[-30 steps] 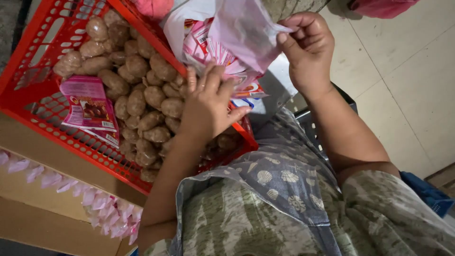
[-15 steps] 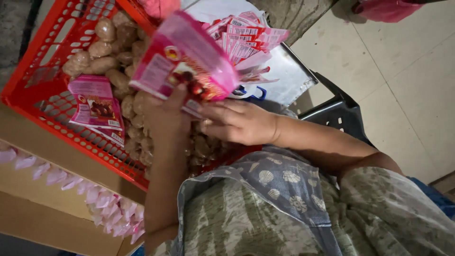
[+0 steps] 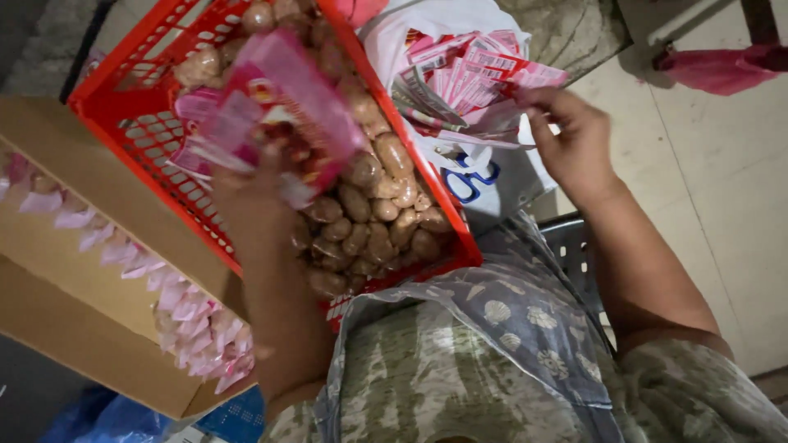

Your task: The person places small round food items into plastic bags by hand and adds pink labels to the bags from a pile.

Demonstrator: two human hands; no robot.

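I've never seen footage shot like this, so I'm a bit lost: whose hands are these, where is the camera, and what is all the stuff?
The camera sits on a person's head, looking down at their own lap and bare hands. The left hand holds a pink packet in its grip over a red crate filled with brown wrapped pieces. The right hand touches pink packets in a white plastic bag. A cardboard box stands at the left.
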